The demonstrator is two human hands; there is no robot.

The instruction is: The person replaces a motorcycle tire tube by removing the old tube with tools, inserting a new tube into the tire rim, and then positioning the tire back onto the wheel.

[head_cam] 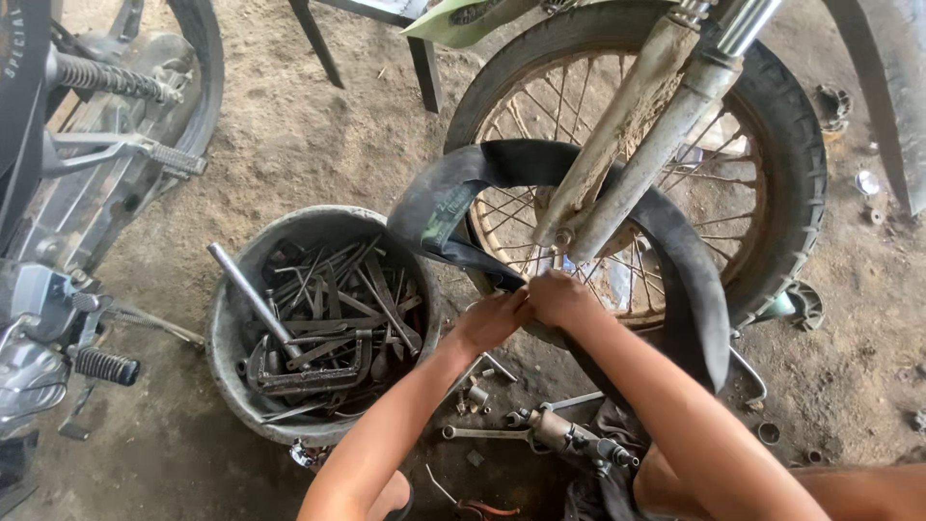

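Dirt floor (318,145), both hands (526,307) together gripping inner tube (540,164)

Round grey tub (228,333) filled with wrenches (333,328) and a long metal bar (253,297), on dirt floor (318,125); second motorcycle (68,193) at left; loose wrench (482,433) beside tub.

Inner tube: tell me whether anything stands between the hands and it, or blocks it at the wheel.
Nothing stands between: both the left hand and right hand already touch the black inner tube at the wheel's rim. The tube loops around the fork leg, which passes through the loop and would hold it there.
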